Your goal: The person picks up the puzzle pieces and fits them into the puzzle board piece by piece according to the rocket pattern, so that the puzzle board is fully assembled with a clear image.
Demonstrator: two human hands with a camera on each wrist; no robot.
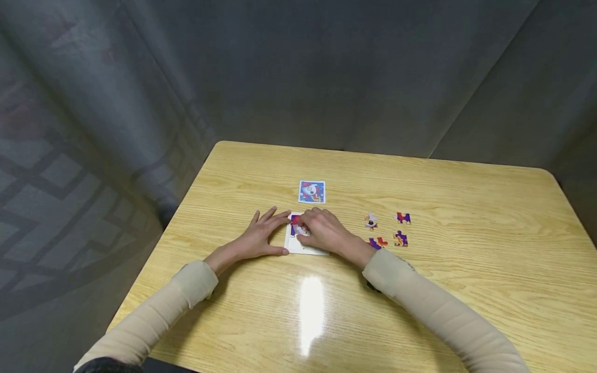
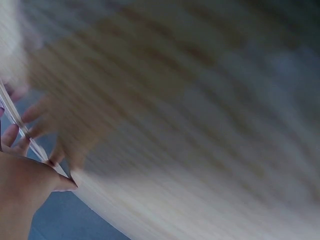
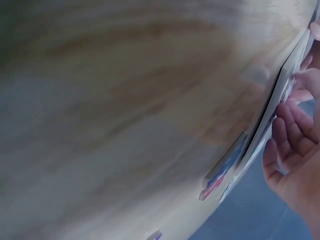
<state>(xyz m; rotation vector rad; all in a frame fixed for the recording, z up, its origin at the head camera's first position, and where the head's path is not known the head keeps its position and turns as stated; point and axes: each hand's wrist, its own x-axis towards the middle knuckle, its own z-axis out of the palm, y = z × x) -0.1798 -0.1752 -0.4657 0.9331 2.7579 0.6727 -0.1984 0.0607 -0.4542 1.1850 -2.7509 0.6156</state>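
A small white puzzle tray (image 1: 308, 249) lies on the table in the head view, with colourful pieces fitted along its left and upper part. My left hand (image 1: 261, 235) is spread at the tray's left side, thumb and forefinger touching its edge. Over the tray, my right hand (image 1: 324, 228) bends its fingers and pinches a puzzle piece (image 1: 302, 231), mostly covered by the fingers. The right wrist view shows the right hand (image 3: 297, 145) low at the tray's edge (image 3: 272, 100), its other fingers curled. In the left wrist view, the left thumb (image 2: 60, 182) rests by the tray's rim.
Behind the tray lies a square picture card (image 1: 311, 191) with a white-faced cartoon figure. Loose puzzle pieces sit to the right: a white one (image 1: 371, 221), a red and purple one (image 1: 403, 218), an orange and purple one (image 1: 400, 239), and others (image 1: 377, 243) near the right forearm. Grey curtains surround the wooden table (image 1: 466, 259).
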